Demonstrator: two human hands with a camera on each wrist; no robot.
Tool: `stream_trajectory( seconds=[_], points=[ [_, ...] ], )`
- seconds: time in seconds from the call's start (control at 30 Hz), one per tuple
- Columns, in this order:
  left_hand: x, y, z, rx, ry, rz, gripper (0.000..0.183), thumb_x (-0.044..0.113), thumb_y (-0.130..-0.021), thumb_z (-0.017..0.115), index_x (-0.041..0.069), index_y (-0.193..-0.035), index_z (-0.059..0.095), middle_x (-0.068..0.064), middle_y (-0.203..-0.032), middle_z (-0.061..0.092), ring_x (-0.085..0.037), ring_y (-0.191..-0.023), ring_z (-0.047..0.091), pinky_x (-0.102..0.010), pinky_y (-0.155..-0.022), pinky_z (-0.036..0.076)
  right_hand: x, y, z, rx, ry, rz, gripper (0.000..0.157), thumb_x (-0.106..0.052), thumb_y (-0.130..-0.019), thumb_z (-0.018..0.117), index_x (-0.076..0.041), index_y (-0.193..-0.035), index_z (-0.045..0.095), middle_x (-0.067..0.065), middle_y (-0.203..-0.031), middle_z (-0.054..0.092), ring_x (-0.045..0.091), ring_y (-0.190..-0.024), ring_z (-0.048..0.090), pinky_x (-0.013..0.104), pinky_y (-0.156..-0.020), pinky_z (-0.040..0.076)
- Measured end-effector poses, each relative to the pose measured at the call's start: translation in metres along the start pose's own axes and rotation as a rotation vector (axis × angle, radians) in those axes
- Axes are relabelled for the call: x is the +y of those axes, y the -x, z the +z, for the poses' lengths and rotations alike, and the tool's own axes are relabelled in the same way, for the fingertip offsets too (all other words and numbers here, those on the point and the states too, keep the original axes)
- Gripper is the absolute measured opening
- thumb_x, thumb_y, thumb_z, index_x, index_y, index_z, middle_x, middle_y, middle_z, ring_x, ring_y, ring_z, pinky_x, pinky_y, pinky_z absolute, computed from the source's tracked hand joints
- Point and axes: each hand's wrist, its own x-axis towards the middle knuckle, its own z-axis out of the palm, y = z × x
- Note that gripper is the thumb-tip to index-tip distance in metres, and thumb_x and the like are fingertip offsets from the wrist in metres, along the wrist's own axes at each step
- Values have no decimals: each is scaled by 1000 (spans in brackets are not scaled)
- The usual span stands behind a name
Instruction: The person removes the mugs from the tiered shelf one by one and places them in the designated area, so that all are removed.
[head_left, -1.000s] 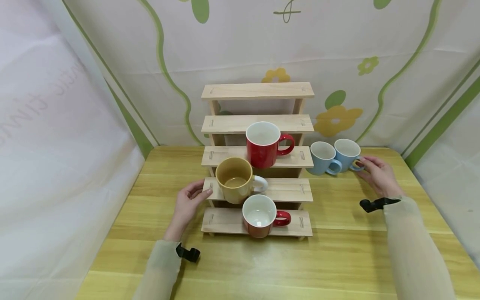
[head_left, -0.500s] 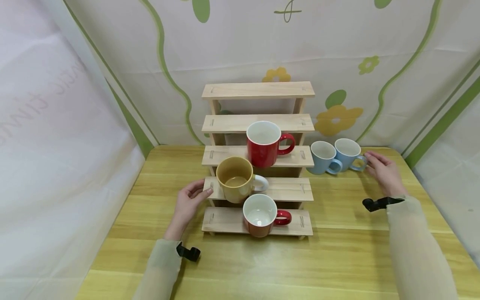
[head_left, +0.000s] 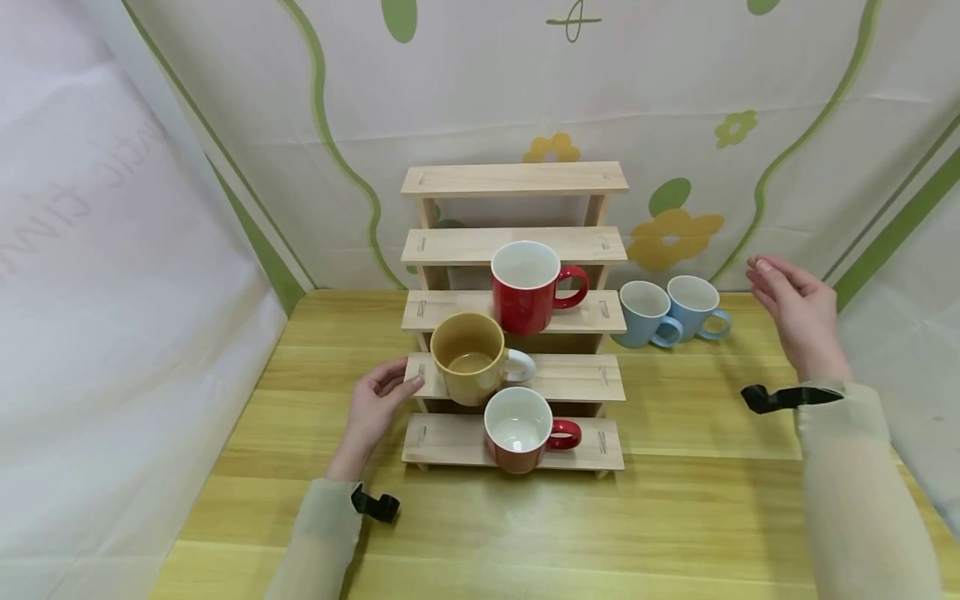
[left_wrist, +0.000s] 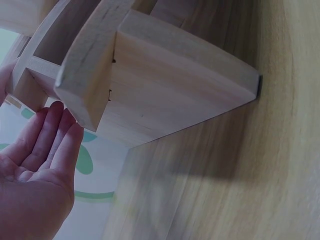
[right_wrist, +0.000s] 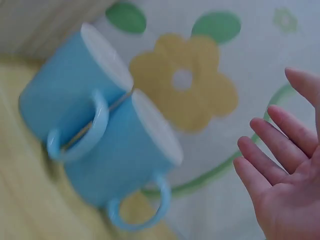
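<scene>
My left hand (head_left: 378, 404) grips the left end of the second-lowest board of a wooden tiered rack (head_left: 517, 179), thumb above and fingers below. In the left wrist view, its fingers (left_wrist: 42, 132) reach under the wood. Well apart from any mug, my right hand (head_left: 802, 312) hangs in the air at the right, fingers relaxed and holding nothing. Nearest to it are two light blue mugs (head_left: 693, 308) (head_left: 643, 315), side by side on the table, handles to the right. The right wrist view shows spread fingers (right_wrist: 275, 135) beside them.
On the rack stand a red mug (head_left: 522, 304), a yellow mug (head_left: 465, 375) with a white handle, and a lower mug (head_left: 517, 446) with a red handle. Printed white cloth (head_left: 465, 92) encloses the wooden table (head_left: 525, 542) behind and at the sides.
My right hand has let go of the right blue mug's handle and moved up and to the right, away from it. The left hand stays on the rack.
</scene>
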Motion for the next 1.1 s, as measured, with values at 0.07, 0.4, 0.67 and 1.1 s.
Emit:
stream_trajectory(
  seconds=[0.07, 0.4, 0.67, 1.1],
  points=[
    [0, 0, 0, 3, 0, 1, 41, 10, -94, 76, -4, -130, 63, -17, -127, 65, -20, -112, 64, -27, -91, 55, -7, 2, 9, -18, -19, -28, 49, -17, -97, 72, -1, -142, 57, 5, -134, 64, 15, -127, 57, 21, -99, 45],
    [0, 0, 1, 6, 1, -7, 43, 9, -92, 77, -5, -131, 63, -18, -128, 64, -19, -112, 65, -28, -92, 55, -22, 15, 58, -147, -2, -197, 40, -6, -98, 69, 9, -133, 61, 12, -127, 68, 19, -118, 64, 25, -98, 48],
    [0, 0, 1, 3, 5, -12, 43, 9, -92, 77, -4, -131, 63, -18, -128, 64, -18, -112, 65, -28, -91, 55, -24, 29, 92, -246, 86, -273, 38, -4, -98, 68, 13, -131, 60, 12, -123, 70, 20, -116, 65, 24, -99, 50],
    [-1, -1, 0, 7, -5, -9, 43, 10, -93, 77, -3, -131, 63, -17, -128, 64, -20, -113, 64, -28, -92, 55, -27, 53, 128, -337, 353, -254, 38, -15, -99, 70, -1, -135, 64, 9, -132, 66, 17, -126, 57, 17, -100, 45]
  ],
)
